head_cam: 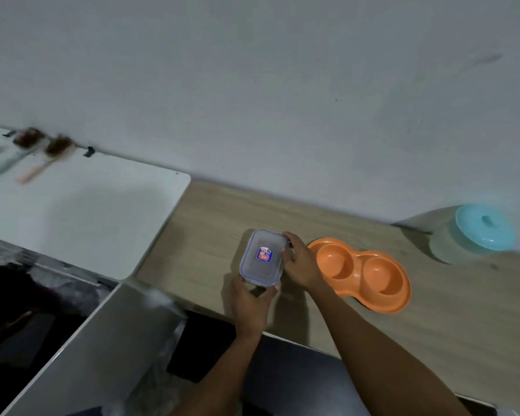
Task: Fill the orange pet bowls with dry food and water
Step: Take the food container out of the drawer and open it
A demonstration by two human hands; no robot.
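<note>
Nearest the viewer, the left hand [249, 301] grips the near short end of a clear lidded container [261, 256], its fingers [241, 286] curled round the rim. The container sits on, or just above, the wooden desk [204, 235], lid still on. Its long axis runs near to far. Its contents cannot be made out through the lid.

The right hand [302, 262] clamps the container's right long side, fingers [288, 237] hooked over the far corner.

Just beside that hand, to the right, lie the orange pet bowls [359, 273], a joined pair set flat on the desk. Their long axis runs left to right, and both wells appear empty. The bowls therefore lie rightward of the container, and the right hand is the nearer. Judged from this, any pour must travel rightward once the lid is off.

Farther right stands a blue-lidded tub [478, 235] against the wall. At far left, two brushes [42, 151] rest on a white board [81, 217].
</note>
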